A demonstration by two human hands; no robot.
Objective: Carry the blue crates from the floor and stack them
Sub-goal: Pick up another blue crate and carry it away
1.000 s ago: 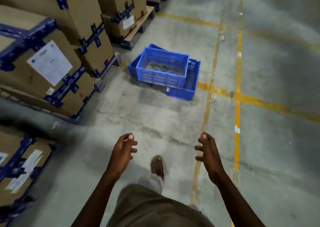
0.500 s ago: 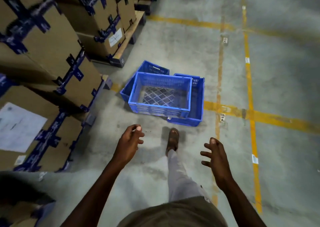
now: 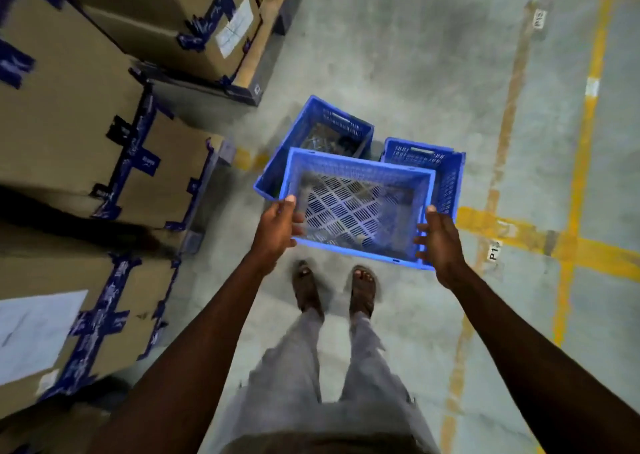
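Between the feet and two other crates, the top blue crate is held crosswise, left hand and right hand curled on its short ends, equally near.

I can't see the left hand fingers; only its thumb shows over the near crate rim, the rest is behind the wall. At the right hand, fingertip contact is unclear. Beyond the grip, the near crate covers most of the left rear crate; its dark contents are unreadable. The right rear crate is mostly covered too. Left of the grip, cardboard boxes are cut by the frame edge, labels blurred. The floor tag is only partly legible.
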